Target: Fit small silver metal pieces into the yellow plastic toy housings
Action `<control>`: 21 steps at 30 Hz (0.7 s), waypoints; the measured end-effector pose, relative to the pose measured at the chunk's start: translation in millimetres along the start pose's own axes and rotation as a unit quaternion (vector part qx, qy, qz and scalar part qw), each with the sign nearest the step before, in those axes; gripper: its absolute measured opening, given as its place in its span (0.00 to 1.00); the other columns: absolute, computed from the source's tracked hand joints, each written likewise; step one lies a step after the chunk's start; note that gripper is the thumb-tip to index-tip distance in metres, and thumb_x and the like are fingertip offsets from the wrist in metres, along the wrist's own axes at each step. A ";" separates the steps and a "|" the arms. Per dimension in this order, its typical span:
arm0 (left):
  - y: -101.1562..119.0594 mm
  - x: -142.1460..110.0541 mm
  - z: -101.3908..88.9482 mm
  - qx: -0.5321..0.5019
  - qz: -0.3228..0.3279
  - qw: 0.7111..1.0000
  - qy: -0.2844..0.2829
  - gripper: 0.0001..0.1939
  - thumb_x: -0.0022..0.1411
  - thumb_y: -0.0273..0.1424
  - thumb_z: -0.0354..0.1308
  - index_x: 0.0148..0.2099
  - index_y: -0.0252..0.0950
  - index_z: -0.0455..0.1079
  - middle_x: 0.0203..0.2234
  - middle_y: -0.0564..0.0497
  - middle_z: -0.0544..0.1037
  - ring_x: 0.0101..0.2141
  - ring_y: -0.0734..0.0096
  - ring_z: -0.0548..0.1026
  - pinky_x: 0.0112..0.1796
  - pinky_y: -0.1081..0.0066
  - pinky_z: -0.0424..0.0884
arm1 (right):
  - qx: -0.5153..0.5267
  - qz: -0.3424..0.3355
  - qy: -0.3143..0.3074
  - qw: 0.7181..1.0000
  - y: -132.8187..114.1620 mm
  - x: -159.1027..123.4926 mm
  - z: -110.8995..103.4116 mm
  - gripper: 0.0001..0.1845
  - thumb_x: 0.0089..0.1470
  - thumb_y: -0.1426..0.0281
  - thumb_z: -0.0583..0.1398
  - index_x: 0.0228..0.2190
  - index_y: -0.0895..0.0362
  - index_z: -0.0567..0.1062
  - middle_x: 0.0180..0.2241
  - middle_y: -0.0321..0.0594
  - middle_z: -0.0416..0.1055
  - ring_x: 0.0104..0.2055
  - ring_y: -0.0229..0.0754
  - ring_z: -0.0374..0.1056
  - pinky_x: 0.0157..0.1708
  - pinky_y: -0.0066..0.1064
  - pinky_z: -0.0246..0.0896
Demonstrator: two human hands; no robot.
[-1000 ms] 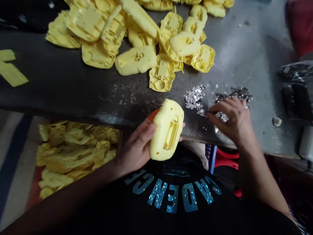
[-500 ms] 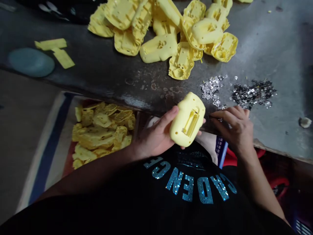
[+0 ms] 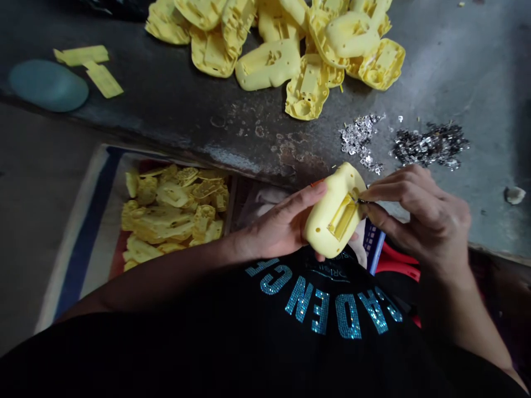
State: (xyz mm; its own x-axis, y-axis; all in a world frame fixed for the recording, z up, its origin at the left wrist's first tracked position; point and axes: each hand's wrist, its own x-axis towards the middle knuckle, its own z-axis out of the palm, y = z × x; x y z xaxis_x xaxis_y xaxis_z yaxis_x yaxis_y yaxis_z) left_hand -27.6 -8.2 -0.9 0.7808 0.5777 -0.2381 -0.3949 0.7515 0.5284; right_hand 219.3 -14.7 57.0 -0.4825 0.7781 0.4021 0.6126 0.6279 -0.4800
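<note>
My left hand [image 3: 286, 224] is wrapped around a yellow plastic housing [image 3: 321, 229], held tilted in front of my chest. Its outer side, with a long recessed compartment and small holes, faces up. Thumb and fingers of my right hand [image 3: 431, 215] pinch a small dark metal piece [image 3: 363, 201] at the upper right edge of that compartment; its exact shape is too small to tell. Just beyond my right hand, small shiny metal clips [image 3: 359, 141] lie on the bench beside a darker heap of metal pieces [image 3: 433, 146].
Several more yellow housings [image 3: 267, 69] are piled at the back of the dark bench [image 3: 174, 116]. To the left lie a blue-grey oval object [image 3: 47, 85] and yellow strips [image 3: 103, 80]. Below the bench edge, loose yellow parts [image 3: 174, 213] fill a container. A whitish lump [image 3: 515, 194] sits far right.
My right hand has come up from the bench surface near the metal pieces to the housing, pinching a small piece. My left hand has shifted the housing slightly right and tilted it.
</note>
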 end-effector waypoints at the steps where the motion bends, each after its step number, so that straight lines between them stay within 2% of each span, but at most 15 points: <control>1: -1.1 -0.4 -0.6 -0.003 -0.004 1.000 -0.007 0.37 0.72 0.60 0.63 0.73 0.46 0.70 0.55 0.40 0.86 0.44 0.49 0.88 0.26 0.68 0.78 | -0.018 -0.006 -0.005 1.000 -1.2 -0.6 -1.6 0.15 0.68 0.74 0.69 0.51 0.44 0.81 0.44 0.37 0.85 0.43 0.48 0.80 0.47 0.45 0.72; 5: -4.1 -0.6 -0.4 -0.009 -0.017 0.999 -0.027 0.38 0.74 0.61 0.59 0.76 0.48 0.68 0.55 0.42 0.87 0.49 0.44 0.88 0.32 0.63 0.81 | -0.085 -0.040 -0.025 0.995 -7.6 -1.1 -7.2 0.19 0.67 0.76 0.69 0.55 0.46 0.79 0.45 0.40 0.85 0.44 0.50 0.79 0.47 0.46 0.72; 10: -3.9 1.3 5.1 0.006 -0.021 0.999 -0.025 0.36 0.74 0.61 0.58 0.73 0.45 0.72 0.54 0.41 0.87 0.48 0.45 0.87 0.33 0.63 0.83 | -0.147 -0.077 -0.038 0.985 -14.7 -0.2 -10.6 0.13 0.69 0.75 0.67 0.53 0.50 0.78 0.43 0.41 0.85 0.41 0.50 0.76 0.44 0.46 0.71; 15: -5.6 3.0 5.9 -0.002 -0.029 1.000 -0.004 0.37 0.72 0.60 0.62 0.71 0.43 0.74 0.54 0.40 0.87 0.45 0.49 0.88 0.30 0.65 0.81 | -0.154 -0.077 -0.040 0.984 -18.0 -3.0 -9.0 0.13 0.71 0.73 0.66 0.54 0.50 0.80 0.44 0.41 0.85 0.41 0.49 0.78 0.44 0.45 0.69; 21: -7.3 5.1 3.3 -0.019 -0.029 0.999 -0.010 0.36 0.71 0.60 0.63 0.69 0.44 0.75 0.50 0.42 0.88 0.44 0.50 0.88 0.28 0.67 0.80 | -0.146 -0.052 -0.033 0.987 -17.4 -7.2 -3.6 0.16 0.72 0.72 0.66 0.57 0.45 0.79 0.46 0.41 0.86 0.42 0.50 0.77 0.45 0.46 0.72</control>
State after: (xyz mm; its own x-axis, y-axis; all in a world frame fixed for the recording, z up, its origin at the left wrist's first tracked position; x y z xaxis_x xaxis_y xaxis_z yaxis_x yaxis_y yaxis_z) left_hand -19.1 -11.8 -3.3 0.8121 0.5265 -0.2517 -0.3658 0.7953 0.4834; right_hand 214.4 -31.3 65.2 -0.5854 0.7154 0.3816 0.7081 0.6803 -0.1892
